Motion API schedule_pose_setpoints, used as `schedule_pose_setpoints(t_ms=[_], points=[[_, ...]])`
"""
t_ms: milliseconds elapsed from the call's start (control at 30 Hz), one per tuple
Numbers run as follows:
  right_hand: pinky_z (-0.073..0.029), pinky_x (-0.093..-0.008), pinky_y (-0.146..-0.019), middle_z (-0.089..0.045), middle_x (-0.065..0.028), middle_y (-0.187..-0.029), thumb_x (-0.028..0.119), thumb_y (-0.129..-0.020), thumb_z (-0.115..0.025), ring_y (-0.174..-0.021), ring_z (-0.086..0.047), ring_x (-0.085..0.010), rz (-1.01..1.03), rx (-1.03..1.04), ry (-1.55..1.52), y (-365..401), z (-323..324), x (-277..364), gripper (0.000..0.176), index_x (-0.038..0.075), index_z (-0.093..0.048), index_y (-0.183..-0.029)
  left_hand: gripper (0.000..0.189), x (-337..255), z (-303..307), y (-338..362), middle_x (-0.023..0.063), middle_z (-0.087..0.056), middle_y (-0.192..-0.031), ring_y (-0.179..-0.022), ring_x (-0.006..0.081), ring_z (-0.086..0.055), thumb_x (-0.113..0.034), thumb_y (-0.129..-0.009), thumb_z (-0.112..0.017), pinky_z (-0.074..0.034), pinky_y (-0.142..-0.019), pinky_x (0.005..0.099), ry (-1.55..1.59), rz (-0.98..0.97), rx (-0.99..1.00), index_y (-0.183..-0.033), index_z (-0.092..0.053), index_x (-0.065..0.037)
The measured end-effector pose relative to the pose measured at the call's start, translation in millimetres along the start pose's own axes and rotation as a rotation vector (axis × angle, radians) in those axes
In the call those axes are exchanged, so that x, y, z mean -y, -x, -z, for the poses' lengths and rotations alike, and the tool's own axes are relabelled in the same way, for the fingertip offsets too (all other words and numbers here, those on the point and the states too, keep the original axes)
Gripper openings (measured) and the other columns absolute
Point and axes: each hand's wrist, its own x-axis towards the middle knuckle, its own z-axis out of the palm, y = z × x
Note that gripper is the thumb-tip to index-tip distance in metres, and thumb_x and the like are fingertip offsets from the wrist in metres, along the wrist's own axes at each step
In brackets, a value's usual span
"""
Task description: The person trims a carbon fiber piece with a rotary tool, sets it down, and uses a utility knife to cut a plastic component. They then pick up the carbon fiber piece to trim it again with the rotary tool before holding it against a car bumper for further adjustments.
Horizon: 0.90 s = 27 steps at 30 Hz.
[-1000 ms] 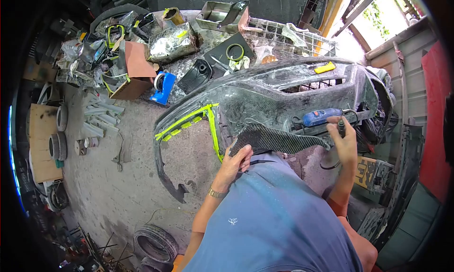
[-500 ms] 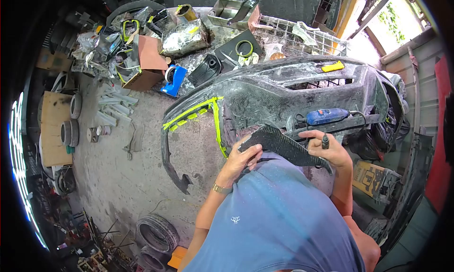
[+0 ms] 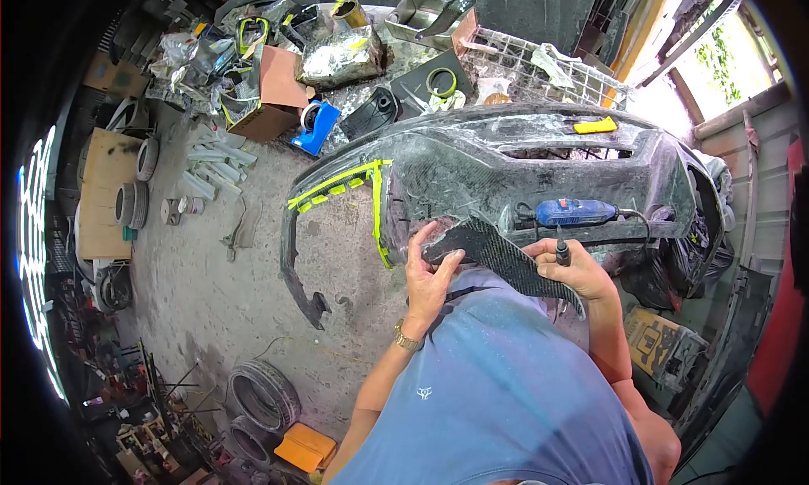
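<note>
A curved black carbon-fibre piece (image 3: 506, 253) is held in front of my body, close to the near edge of a large dusty carbon-fibre bumper (image 3: 455, 169). My left hand (image 3: 430, 274) grips its left end, thumb on the near face and fingers behind. At the piece's right side, my right hand (image 3: 577, 270) is closed around a dark pen-like tool (image 3: 562, 251) with a thin tip pointing away from me. A blue corded rotary tool (image 3: 575, 212) lies on the bumper just beyond that hand. Yellow-green tape (image 3: 377, 203) lines the bumper's left opening.
A yellow item (image 3: 595, 126) rests on the bumper's top. Behind it, a cluttered bench carries a blue tape dispenser (image 3: 316, 128), a tape roll (image 3: 441, 82) and a metal tray (image 3: 421, 21). Tyres (image 3: 265, 394) lie on the floor at lower left; a black bag (image 3: 649, 278) sits at right.
My left hand has opened up its grip slightly, with its fingers raised further at the piece's left end. My right hand has shifted a little left, and the tool's thin tip now shows.
</note>
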Motion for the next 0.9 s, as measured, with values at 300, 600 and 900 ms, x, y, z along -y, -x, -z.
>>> schedule_pose_setpoints(t_ms=[300, 600, 900], points=[[-0.038, -0.0183, -0.068, -0.055, 0.0064, -0.080, 0.012, -0.085, -0.064, -0.073, -0.048, -0.0010, -0.004, 0.051, -0.112, -7.3, 3.3, -3.9, 0.038, -0.008, -0.058, -0.116, 0.065, 10.6, 4.7, 7.6, 0.0008, -0.061, -0.081, -0.053, 0.0015, -0.047, -0.003, -0.086, -0.068, -0.038, -0.044, 0.0155, 0.009, -0.099, 0.006, -0.141, -0.033, -0.008], [-0.039, -0.0204, -0.077, -0.059, 0.0049, -0.090, 0.025, -0.083, -0.067, -0.084, -0.051, -0.0025, -0.053, -0.051, 0.029, -31.7, -3.1, -3.6, 0.042, -0.003, -0.062, -0.114, 0.066, -7.3, 30.1, -19.8, 0.0076, -0.062, -0.076, -0.053, 0.0066, -0.053, 0.003, -0.089, -0.059, -0.045, -0.047, 0.0189, 0.218, 0.034, 0.184, -0.144, -0.024, -0.010], [-0.044, -0.0257, -0.090, -0.066, -0.0111, -0.110, 0.017, -0.081, -0.062, -0.100, -0.062, -0.0150, -0.120, -0.099, -0.181, -55.3, -41.9, 24.3, 0.038, -0.006, -0.062, -0.112, 0.041, -16.6, 72.7, -63.3, 0.0096, -0.064, -0.074, -0.057, 0.0100, -0.059, -0.007, -0.095, -0.057, -0.048, -0.051, 0.0203, 0.315, 0.080, 0.310, -0.133, -0.044, -0.004]])
